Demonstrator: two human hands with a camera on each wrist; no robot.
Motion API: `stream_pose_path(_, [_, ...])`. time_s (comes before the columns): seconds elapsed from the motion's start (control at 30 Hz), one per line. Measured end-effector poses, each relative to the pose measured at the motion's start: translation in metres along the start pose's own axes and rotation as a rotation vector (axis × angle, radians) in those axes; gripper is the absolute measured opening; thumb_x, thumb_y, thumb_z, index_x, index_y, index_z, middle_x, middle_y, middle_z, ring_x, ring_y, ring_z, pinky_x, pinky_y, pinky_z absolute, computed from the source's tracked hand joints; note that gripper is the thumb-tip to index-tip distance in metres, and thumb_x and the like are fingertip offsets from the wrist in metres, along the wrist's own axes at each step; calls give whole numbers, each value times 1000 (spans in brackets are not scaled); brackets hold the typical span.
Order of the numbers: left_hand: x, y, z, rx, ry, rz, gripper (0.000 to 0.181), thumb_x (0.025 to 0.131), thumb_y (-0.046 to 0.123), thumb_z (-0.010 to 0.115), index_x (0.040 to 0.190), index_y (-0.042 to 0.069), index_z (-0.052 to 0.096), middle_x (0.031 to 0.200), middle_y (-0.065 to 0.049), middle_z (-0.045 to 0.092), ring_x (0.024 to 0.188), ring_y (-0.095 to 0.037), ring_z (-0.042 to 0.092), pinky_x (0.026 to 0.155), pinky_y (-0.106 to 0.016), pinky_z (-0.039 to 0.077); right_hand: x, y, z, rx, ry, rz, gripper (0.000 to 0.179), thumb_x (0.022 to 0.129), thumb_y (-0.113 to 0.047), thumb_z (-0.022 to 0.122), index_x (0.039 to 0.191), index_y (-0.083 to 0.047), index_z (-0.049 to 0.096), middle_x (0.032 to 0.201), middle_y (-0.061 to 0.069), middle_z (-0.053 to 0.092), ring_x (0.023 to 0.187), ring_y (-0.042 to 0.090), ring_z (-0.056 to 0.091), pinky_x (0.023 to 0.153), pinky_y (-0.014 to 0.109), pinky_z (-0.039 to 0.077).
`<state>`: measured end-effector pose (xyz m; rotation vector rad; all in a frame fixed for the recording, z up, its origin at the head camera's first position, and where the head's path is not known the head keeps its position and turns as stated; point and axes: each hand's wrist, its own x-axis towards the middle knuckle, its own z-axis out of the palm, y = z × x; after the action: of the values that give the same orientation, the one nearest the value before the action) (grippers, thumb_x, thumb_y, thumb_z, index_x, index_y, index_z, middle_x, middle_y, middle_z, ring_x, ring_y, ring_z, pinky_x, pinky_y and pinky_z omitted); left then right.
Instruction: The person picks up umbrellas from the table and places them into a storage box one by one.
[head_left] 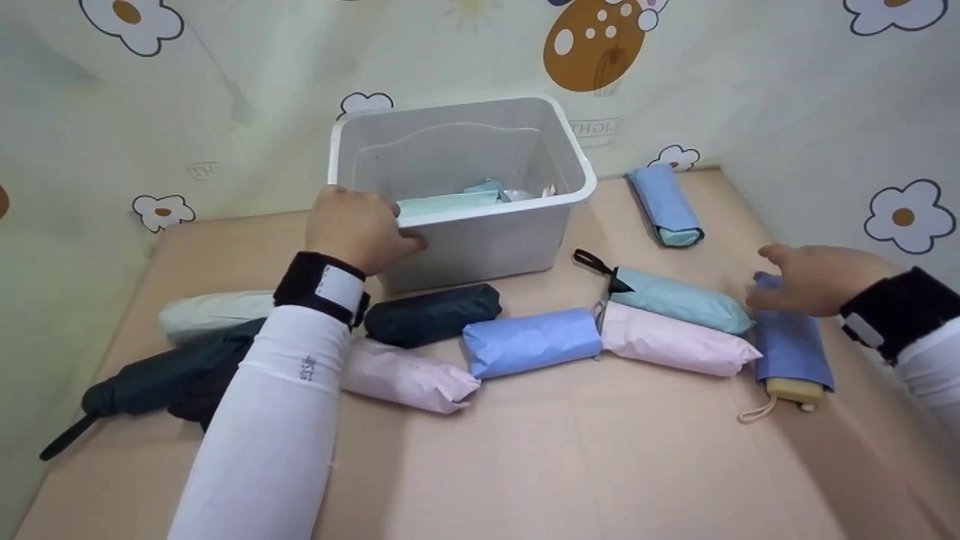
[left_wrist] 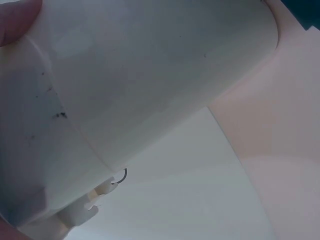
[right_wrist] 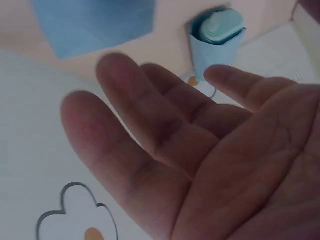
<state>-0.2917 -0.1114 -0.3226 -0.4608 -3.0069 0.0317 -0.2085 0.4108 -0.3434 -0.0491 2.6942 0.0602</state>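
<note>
My left hand [head_left: 356, 229] grips the front left rim of a grey-white plastic bin [head_left: 480, 251], fingers over the edge and thumb outside. The left wrist view shows the bin's wall [left_wrist: 150, 75] close up. A mint-green bundle [head_left: 450, 202] lies inside it. At the right, my right hand [head_left: 817, 277] hovers over a blue folded umbrella [head_left: 795, 349] with a tan handle, its fingers extended; the right wrist view shows nothing in the palm. A mint folded umbrella [head_left: 679, 298] and a pink one [head_left: 679, 339] lie just left of it.
A blue sleeve [head_left: 664, 199] with a mint end stands out at the back right. Toward the left lie a blue umbrella [head_left: 532, 343], a pink one [head_left: 409, 375], a black one [head_left: 435, 315], a pale one [head_left: 214, 311] and a dark green one [head_left: 165, 375]. A patterned curtain [head_left: 262, 90] hangs behind.
</note>
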Motion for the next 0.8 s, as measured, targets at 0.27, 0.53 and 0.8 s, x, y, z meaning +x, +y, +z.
stream_pose_path(0.27, [1,0,-1,-19,0,-15,50,87,59,72,80,9,73,72,-8,73,89,-33,72,108,-53,42,-11,4,25,1,-72,-4,116,87,-68,70,152,19,29,137,49,51,113,55,63,93,71,52])
stream_pose_path(0.53, [-1,1,-1,-4,-8,-4,50,89,58,71,78,9,72,67,-7,70,86,-33,71,109,-55,42,-9,5,33,4,-118,-17,117,84,-57,74,153,20,20,130,49,55,89,37,64,82,63,59])
stream_pose_path(0.8, [-2,1,-2,-7,-2,8,50,89,58,71,75,9,71,66,-7,69,84,-32,69,106,-55,43,-9,5,36,21,-126,6,121,84,-60,72,156,17,15,118,39,63,80,32,59,67,46,53])
